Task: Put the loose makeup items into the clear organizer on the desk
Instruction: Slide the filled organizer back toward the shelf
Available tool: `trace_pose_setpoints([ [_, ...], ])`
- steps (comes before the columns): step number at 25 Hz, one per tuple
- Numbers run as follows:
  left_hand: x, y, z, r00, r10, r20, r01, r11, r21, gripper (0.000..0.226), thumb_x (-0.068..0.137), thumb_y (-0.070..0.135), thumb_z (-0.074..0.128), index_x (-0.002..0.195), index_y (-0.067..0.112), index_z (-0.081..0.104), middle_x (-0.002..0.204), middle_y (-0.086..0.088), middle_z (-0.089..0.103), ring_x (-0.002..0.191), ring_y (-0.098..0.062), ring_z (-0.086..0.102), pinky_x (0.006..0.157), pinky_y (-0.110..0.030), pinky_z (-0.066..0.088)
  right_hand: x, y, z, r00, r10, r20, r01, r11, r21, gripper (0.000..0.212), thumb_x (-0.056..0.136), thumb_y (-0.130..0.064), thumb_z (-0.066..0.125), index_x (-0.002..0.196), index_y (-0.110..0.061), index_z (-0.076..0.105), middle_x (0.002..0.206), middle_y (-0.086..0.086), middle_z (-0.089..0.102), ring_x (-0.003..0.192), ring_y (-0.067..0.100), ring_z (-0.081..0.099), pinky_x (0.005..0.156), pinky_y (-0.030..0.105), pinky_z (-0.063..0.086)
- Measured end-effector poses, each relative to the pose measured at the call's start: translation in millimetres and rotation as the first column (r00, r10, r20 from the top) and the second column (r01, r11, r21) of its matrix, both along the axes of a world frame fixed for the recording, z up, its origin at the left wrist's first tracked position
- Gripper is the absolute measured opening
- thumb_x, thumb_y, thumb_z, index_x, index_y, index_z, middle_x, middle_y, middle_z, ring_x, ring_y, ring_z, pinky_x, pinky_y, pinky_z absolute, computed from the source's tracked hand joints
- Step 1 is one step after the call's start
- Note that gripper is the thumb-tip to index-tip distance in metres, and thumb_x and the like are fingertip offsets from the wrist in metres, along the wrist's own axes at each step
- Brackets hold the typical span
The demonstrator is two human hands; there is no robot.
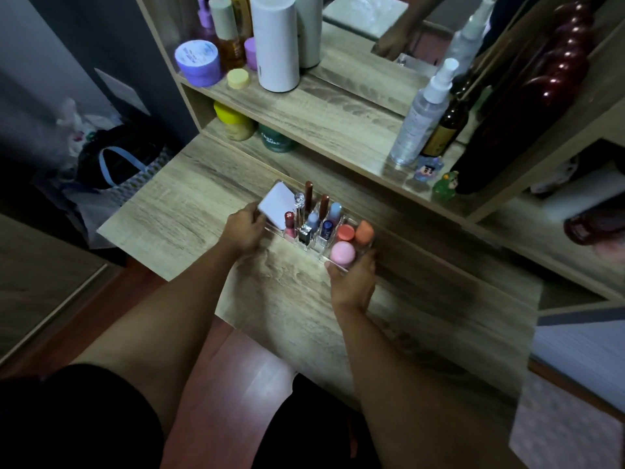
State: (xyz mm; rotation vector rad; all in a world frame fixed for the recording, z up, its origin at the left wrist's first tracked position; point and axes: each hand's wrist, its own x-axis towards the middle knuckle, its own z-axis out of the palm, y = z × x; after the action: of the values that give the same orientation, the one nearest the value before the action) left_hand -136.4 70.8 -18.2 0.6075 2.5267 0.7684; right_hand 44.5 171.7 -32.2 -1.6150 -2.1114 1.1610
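Note:
The clear organizer (338,264) stands on the wooden desk (189,211), filled with several upright lipsticks and glosses (308,194). A white square compact (276,205) leans in its left end. A pink round item (343,252), a coral one (345,232) and an orange one (364,232) sit at its right end. My left hand (244,228) grips the organizer's left end, fingers touching the compact. My right hand (353,282) holds the organizer's front right corner.
A shelf behind carries a white cylinder (275,45), purple jar (198,62), spray bottle (422,113), brown bottle (446,126) and two small figurines (436,177). Yellow and green jars (236,123) sit under the shelf. A bag (118,170) lies on the floor at left.

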Motion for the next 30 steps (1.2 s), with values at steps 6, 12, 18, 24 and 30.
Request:
trace_pose_setpoints([
  [6,-6,-6,-1,1.0,0.01,0.021,-0.01,1.0,0.02,0.039,0.09,0.01,0.047,0.128,0.012,0.055,0.121,-0.023,0.065,0.111,-0.038,0.058,0.092,-0.036,0.044,5,1,0,0.996,-0.007,-0.092,0.007,1.0,0.007,0.08,0.073,-0.015,0.08,0.141,-0.012,0.037,0.13,0.016,0.062,0.114,0.033,0.061,0.092,0.037,0.048],
  [12,6,-9,-1,0.998,0.026,0.055,-0.029,0.999,0.043,0.041,0.086,0.008,0.051,0.126,0.013,0.057,0.118,-0.018,0.067,0.109,-0.033,0.06,0.093,-0.036,0.046,22,5,2,0.994,0.01,-0.107,-0.005,0.999,0.041,0.088,0.073,-0.012,0.08,0.145,-0.013,0.031,0.127,0.016,0.064,0.11,0.032,0.064,0.089,0.035,0.049],
  [18,29,0,2,0.995,0.01,0.098,-0.014,0.999,0.037,0.042,0.084,0.009,0.051,0.124,0.016,0.058,0.117,-0.016,0.069,0.107,-0.031,0.061,0.087,-0.029,0.042,51,15,-1,0.998,0.044,-0.039,-0.042,0.997,0.057,0.095,0.074,-0.018,0.08,0.149,-0.012,0.022,0.133,0.018,0.059,0.116,0.032,0.059,0.095,0.035,0.048],
  [24,67,14,10,0.987,0.021,0.158,-0.031,0.998,0.062,0.058,0.066,0.016,0.055,0.123,0.017,0.059,0.111,-0.015,0.07,0.098,-0.024,0.061,0.086,-0.03,0.046,93,34,-3,0.994,0.113,-0.012,-0.112,0.991,0.071,0.091,0.078,-0.022,0.076,0.149,-0.015,0.019,0.131,0.018,0.06,0.113,0.032,0.061,0.092,0.039,0.052],
  [30,103,34,10,0.991,0.007,0.134,-0.013,0.999,0.041,0.066,0.058,0.02,0.04,0.121,0.019,0.06,0.112,-0.015,0.071,0.107,-0.033,0.062,0.095,-0.042,0.049,138,54,-7,0.986,0.166,0.001,-0.166,0.984,0.069,0.087,0.08,-0.023,0.073,0.15,-0.019,0.02,0.134,0.014,0.059,0.113,0.029,0.062,0.097,0.039,0.051],
])
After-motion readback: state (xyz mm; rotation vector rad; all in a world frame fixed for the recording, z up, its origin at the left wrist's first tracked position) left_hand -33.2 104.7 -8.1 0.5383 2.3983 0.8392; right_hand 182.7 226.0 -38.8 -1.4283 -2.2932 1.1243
